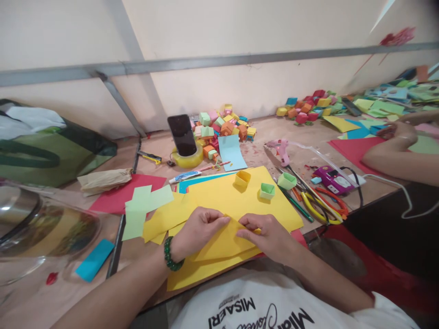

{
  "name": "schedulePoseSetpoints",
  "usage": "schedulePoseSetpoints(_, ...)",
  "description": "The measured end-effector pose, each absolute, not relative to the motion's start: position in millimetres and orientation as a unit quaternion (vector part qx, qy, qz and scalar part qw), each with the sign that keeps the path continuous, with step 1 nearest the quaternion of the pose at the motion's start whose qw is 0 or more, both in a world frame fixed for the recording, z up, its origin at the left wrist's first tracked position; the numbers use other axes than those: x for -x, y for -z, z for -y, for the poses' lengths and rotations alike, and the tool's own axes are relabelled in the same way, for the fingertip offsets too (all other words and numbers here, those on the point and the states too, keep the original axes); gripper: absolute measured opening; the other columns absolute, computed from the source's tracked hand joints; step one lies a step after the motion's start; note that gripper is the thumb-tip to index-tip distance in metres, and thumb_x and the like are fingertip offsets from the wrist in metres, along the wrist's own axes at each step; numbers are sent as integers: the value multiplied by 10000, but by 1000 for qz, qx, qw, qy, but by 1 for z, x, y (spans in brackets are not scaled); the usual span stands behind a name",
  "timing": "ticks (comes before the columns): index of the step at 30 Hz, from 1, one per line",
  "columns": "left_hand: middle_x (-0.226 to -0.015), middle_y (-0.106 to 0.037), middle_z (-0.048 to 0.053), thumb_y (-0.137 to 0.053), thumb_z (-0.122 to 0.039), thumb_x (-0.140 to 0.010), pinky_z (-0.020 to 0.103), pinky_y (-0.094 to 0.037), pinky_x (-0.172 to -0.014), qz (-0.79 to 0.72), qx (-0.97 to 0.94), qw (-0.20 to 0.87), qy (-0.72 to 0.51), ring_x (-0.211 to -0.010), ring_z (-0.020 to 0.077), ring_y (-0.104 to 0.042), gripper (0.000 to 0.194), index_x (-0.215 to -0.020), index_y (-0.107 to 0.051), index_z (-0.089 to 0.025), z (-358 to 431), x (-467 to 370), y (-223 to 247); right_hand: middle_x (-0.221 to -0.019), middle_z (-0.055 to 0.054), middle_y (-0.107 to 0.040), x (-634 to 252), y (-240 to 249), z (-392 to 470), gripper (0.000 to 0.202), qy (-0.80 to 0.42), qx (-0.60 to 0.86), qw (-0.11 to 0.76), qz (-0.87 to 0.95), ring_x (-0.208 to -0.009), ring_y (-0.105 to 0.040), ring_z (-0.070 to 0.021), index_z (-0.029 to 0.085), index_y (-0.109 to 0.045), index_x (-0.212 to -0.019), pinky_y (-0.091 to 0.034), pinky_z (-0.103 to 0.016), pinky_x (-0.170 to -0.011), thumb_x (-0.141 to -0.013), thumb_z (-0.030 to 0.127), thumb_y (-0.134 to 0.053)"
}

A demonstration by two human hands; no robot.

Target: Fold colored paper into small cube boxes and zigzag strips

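My left hand point(205, 230), with a green bead bracelet point(170, 254) at the wrist, pinches one side of a small piece of yellow paper point(233, 225). My right hand point(265, 235) grips its other side, thumb and fingers closed. The piece is hard to tell from the large yellow sheets point(212, 256) beneath both hands. Just beyond my hands, on the yellow sheet, stand a small folded yellow paper box point(242, 178) and a light green one point(267, 191). Another light green paper box point(287, 181) sits by the sheet's right edge.
Scissors point(313, 205), a pink glue gun point(283, 151) and a purple power strip point(332, 179) lie right. A phone point(182, 135) leans on a tape roll point(188, 157) near piled paper cubes point(226, 128). A glass jar point(68, 224) is left. Another person's hands point(401, 135) work at far right.
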State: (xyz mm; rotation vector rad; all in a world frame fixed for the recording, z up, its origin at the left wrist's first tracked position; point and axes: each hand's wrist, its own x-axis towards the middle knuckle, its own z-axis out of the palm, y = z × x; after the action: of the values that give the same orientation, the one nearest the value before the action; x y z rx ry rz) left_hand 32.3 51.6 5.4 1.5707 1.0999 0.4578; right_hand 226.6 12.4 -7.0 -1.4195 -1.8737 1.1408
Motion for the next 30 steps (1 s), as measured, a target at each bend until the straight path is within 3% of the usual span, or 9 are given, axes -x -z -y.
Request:
schedulePoseSetpoints(10, -537, -285, -39, -510, -469, -750, 217, -231, -469, -465, -665, 546, -209, -544, 84, -253, 393, -522, -441, -156, -49, -33, -6, -583, 56, -462, -226, 8, -12, 178, -418, 520, 254, 700, -556, -404, -91, 187, -544, -715, -318, -204, -519, -837, 317, -548)
schedulePoseSetpoints(15, -549, -271, -36, -503, -464, -769, 220, -229, -477, -452, -675, 543, -212, -555, 85, -249, 403, -520, -431, -155, -50, -32, -5, -574, 66, -391, -225, 7, -12, 266, -406, 524, 251, 706, -550, -355, -88, 189, -489, -673, -287, -211, -515, -848, 384, -537)
schedulePoseSetpoints(24, -551, -208, -44, -487, -479, -776, 231, -186, -469, -450, -678, 542, -209, -537, 78, -206, 430, -520, -309, -184, -49, -32, -7, -554, 58, -405, -223, 5, -12, 310, -408, 519, 262, 703, -536, -367, -86, 183, -483, -644, -277, -221, -502, -881, 382, -487)
schedulePoseSetpoints(30, -550, -211, -44, -482, -490, -779, 234, -197, -476, -452, -681, 537, -208, -542, 81, -214, 437, -519, -308, -185, -48, -32, -9, -537, 58, -395, -223, 5, -12, 329, -391, 520, 259, 714, -525, -359, -85, 183, -472, -624, -280, -217, -486, -888, 380, -473)
